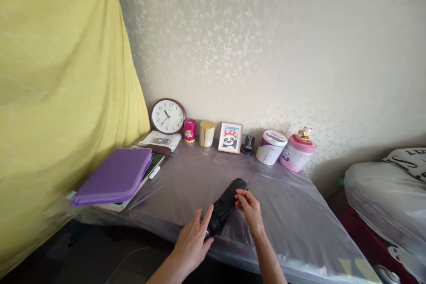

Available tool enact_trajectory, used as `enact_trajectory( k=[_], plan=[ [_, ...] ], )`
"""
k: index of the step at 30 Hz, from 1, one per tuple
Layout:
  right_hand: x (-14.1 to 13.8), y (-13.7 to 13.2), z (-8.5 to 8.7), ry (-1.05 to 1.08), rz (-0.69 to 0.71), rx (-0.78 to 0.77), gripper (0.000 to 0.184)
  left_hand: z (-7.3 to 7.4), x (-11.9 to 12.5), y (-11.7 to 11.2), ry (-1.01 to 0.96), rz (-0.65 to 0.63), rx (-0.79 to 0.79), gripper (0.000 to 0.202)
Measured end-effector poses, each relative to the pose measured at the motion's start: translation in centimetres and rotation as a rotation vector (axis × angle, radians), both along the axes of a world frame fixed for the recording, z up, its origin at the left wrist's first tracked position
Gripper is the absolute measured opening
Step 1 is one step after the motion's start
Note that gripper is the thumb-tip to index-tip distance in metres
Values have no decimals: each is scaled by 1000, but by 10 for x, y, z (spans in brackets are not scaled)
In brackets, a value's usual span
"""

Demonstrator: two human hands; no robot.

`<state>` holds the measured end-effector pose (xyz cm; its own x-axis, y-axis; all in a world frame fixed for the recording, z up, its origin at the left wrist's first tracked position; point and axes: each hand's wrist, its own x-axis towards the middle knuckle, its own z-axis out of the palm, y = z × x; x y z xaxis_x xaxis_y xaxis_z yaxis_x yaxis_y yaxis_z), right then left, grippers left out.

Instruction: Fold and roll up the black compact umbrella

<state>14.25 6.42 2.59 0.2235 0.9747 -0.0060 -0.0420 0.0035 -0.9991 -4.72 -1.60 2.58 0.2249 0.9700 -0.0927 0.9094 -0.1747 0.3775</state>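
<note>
A folded black umbrella [229, 197] lies slantwise on the plastic-covered table [282, 213], its rounded end pointing away and to the right. Around its near end, where the handle is, my left hand [193, 239] rests with fingers and thumb on either side. My right hand [249, 208] is at the far end, its thumb and fingertips pinched together against the black fabric. Whatever small part those fingertips pinch is hidden by the fingers.
Along the wall stand a round clock [168, 116], a pink can [189, 131], a yellow can [207, 134], a framed panda picture [230, 137], a small black device [248, 144] and two tubs [271, 148]. A purple folder [113, 175] lies left, near a yellow curtain [66, 75]. Plastic-wrapped bundles [382, 191] sit right.
</note>
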Motion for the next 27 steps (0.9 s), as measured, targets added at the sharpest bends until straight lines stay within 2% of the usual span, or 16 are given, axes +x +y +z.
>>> enact_trajectory(
  k=[3, 6, 9, 12, 15, 20, 25, 27],
  plan=[
    [-3, 2, 1, -121, 57, 84, 31, 0, 0, -4, 10, 12, 9, 77],
    [-10, 5, 3, -341, 159, 202, 25, 2, 4, -5, 33, 13, 48, 79],
    [-17, 6, 6, -590, 263, 307, 33, 2, 7, -3, 24, -23, 108, 84],
    [-22, 7, 8, -756, 335, 315, 42, -1, 9, -1, 6, -67, 131, 85],
    [-24, 8, 8, -835, 338, 311, 34, -5, 12, 0, 7, -86, 141, 85],
    [-19, 7, 4, -692, 306, 310, 16, -9, 14, 3, 59, -68, 122, 84],
    [1, -10, 5, -303, 250, 150, 14, -13, 15, 5, 99, -71, 133, 81],
    [15, -19, 7, -240, 228, 108, 16, -16, 15, 5, 104, -78, 151, 82]
  ],
)
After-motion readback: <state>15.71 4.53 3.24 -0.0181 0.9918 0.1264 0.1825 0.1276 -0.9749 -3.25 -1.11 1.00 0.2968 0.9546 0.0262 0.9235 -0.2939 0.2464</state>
